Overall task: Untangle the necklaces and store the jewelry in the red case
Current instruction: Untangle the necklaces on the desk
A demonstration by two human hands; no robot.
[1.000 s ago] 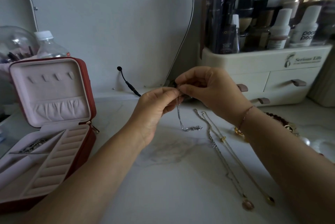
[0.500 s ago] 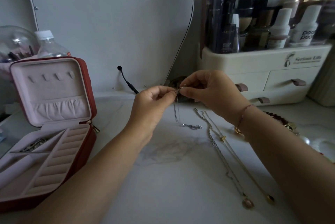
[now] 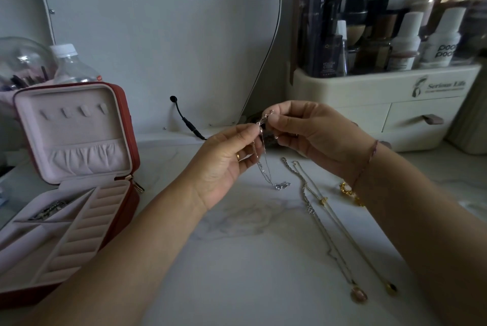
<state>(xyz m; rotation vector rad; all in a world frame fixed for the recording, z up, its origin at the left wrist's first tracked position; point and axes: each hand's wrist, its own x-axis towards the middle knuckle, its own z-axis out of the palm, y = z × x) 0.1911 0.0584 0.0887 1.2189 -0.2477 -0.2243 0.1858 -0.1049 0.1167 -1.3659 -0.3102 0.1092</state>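
Red case (image 3: 126, 141) at 9 o'clock on the marble table (image 3: 237, 259), lid propped upright, pale pink lining. Four small hooks and a gathered pocket inside the lid. Tray divided into compartments, with a row of ring slots along its right side. A dark chain (image 3: 50, 211) lies in the back-left compartment.

Left hand (image 3: 224, 164) just left of centre, raised off the table, palm turned inward. Thumb and forefinger pinched together on the top of a thin silver necklace (image 3: 266, 170); other fingers loosely curled. A ring shows on one finger.

The necklace hangs doubled from the pinch. Its lower end rests on the table in a small bunch at about 6 o'clock of the hands.

Right hand (image 3: 316, 135) at 1 o'clock from centre, knuckles up, fingertips closed on the same top end, touching the left's. Thin bracelet on that wrist.

Two long necklaces (image 3: 324, 225) lie side by side on the table toward 4 o'clock, each with a pendant at the near end. A gold piece (image 3: 346, 189) sits beside the right wrist.
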